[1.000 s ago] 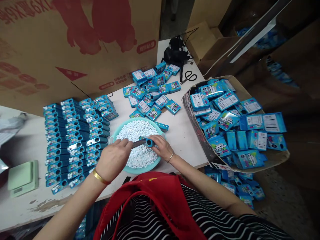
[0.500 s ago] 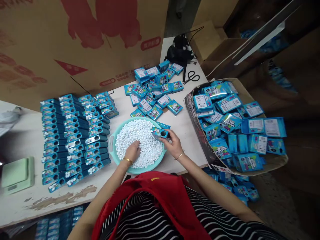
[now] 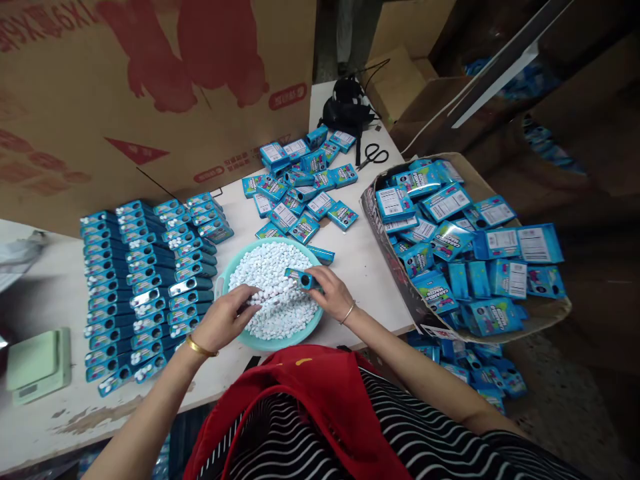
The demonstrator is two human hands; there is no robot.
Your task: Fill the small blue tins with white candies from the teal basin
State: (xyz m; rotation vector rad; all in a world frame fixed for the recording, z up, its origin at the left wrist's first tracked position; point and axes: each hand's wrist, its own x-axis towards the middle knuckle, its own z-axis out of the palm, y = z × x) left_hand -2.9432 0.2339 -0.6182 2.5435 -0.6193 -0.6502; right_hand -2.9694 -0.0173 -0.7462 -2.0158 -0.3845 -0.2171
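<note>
Whereas half a second ago the left hand (image 3: 227, 319) was dug into the white tablets (image 3: 273, 293) with its fingers buried, it has now come up out of them and meets the small blue box (image 3: 300, 278) over the teal basin (image 3: 225, 275); its fingers are curled together, apparently pinching tablets against the box's inner tray, though what they grip is too small to tell. The right hand (image 3: 331, 295) has brought the box back from the basin's far right rim toward its middle and pinches the box's end between thumb and fingertips. Judging by this, a scooped pinch is being fed into the box rather than another scoop being taken.

Nearest on the desk (image 3: 360, 267), the basin sits at the front edge, just before the person's red apron (image 3: 320, 387). To the left, rows of filled open boxes (image 3: 150, 280) lie side by side, and a pale green scale (image 3: 37, 363) stands at the front left corner. Beyond the basin lies a loose heap of closed boxes (image 3: 300, 187); further on, scissors (image 3: 373, 157) and a black bag (image 3: 347, 110) sit at the far right corner. Off the right edge, a cardboard carton (image 3: 500, 183) holds blue sachets (image 3: 470, 253). A large printed cardboard sheet (image 3: 150, 87) closes off the back.
</note>
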